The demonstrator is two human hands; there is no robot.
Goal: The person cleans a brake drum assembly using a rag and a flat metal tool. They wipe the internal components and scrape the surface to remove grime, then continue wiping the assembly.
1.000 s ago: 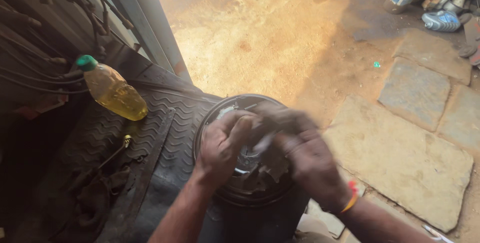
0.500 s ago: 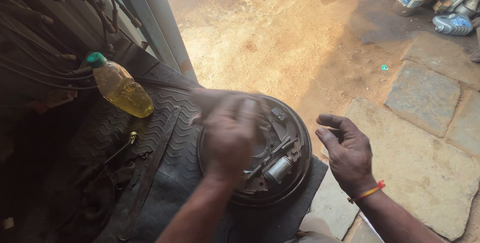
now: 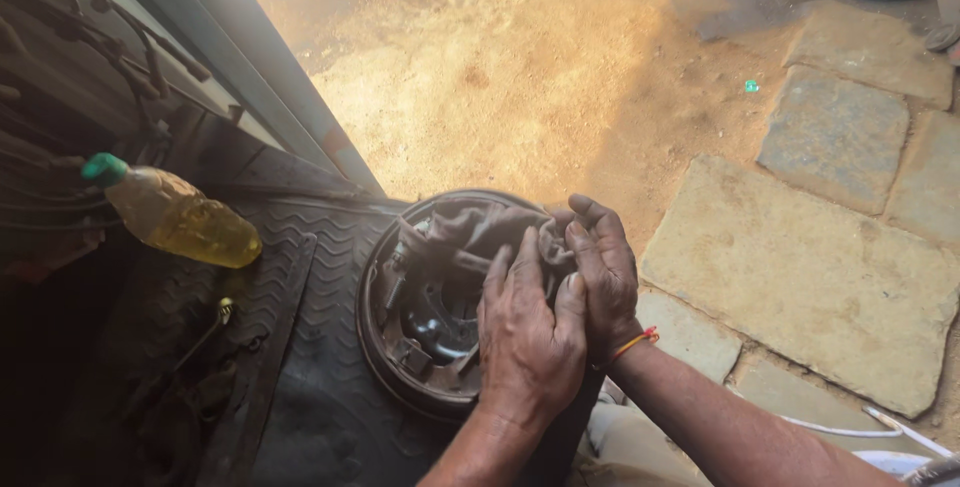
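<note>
we've got the round brake drum assy [image 3: 430, 317] sitting at 6 o'clock on the ribbed black rubber mat [image 3: 320, 277], w/ a dirty grey rag [image 3: 480, 232] bunched over its top edge. our left hand [image 3: 528, 332] lies on the drum's right side, fingers curled and pressing the rag, and our right hand [image 3: 600, 272] w/ a red wrist thread is tight beside it at 3 o'clock, fingers closed on the same rag. a plastic bottle of yellow oil [image 3: 175, 217] lies at 9 o'clock on the mat, well apart from the drum; stone slabs [image 3: 810, 277] at 3 o'clock.

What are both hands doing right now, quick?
Left hand: closed over the dirty rag, pressing it on the round brake assembly.
Right hand: also gripping the rag, beside the left.
</note>
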